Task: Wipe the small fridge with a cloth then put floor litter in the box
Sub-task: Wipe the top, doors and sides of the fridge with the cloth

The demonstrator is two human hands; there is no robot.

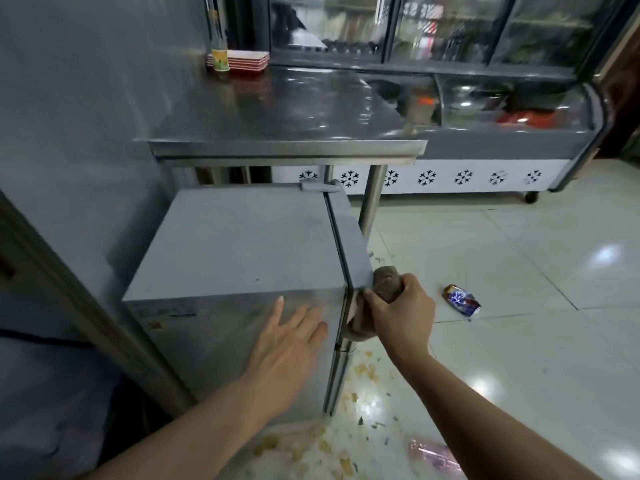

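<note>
1. Small fridge [239, 244]: grey, boxy, standing on the floor beneath the near end of a stainless steel table [277, 112]. Its top is flat and bare, dulled with faint smudges; the door edge faces right.
2. Floor [502, 271]: glossy pale tiles reflecting ceiling lights. To the right of the fridge it runs wide and open.
3. Beyond the fridge, past the table leg [372, 199], a display freezer [485, 140] with a curved glass lid and a snowflake-printed base stands on castors.
4. On the table's far end, well behind the fridge: a stack of red trays [251, 60] and a bottle [219, 46] just beside them.
5. Left hand [287, 344]: fingers straight and spread, palm flat against the fridge's near side panel, gripping nothing.
6. Right hand [403, 313]: fingers curled round a brown cloth [384, 282], which is pressed to the fridge's front upper corner at the door edge.
7. Litter on the floor: a crushed blue can [462, 299] lies right of the fridge, apart from it; yellowish food scraps [363, 372] are scattered at the fridge's foot; a pink wrapper [433, 452], blurred, lies nearer the viewer.
8. Left of the fridge, a grey wall [69, 116] closes that side.
</note>
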